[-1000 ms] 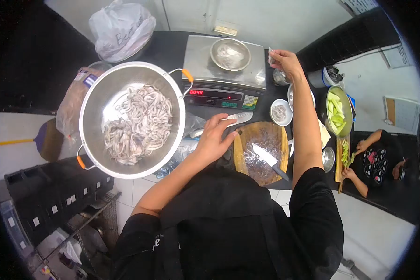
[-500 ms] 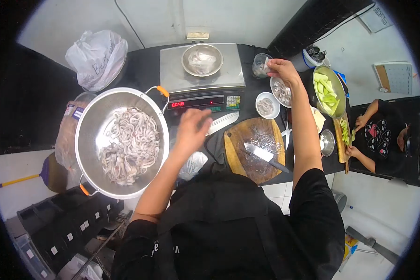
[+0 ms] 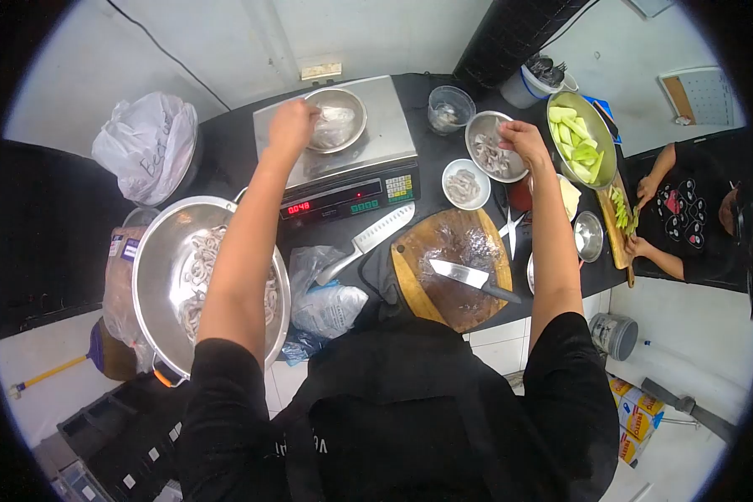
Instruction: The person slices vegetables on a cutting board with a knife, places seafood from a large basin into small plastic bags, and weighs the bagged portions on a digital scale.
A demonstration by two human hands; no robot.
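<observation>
My left hand (image 3: 293,125) is at the left rim of a small metal bowl (image 3: 340,142) on the scale (image 3: 385,109), its fingers pressed together; what they hold is hidden. The bowl has a pale bagged item in it, and the display reads 0.048. My right hand (image 3: 523,142) is closed over the right side of a bowl of squid pieces (image 3: 487,151); what is in its fingers is too small to name. Below that bowl stands a white bowl of pale strips (image 3: 466,186). The big steel pot (image 3: 163,284) of squid lies partly behind my left arm.
A knife lies on the wooden board (image 3: 418,284), a white-handled knife (image 3: 376,230) beside it. A clear cup (image 3: 450,109) stands behind the bowls. At right, a co-worker's hands (image 3: 642,188) are at a narrow board near a bowl of green vegetables (image 3: 579,142).
My left hand has gone from in front of the scale up to the metal bowl on it. My right hand has moved from the clear cup to the bowl of squid pieces. The view has shifted.
</observation>
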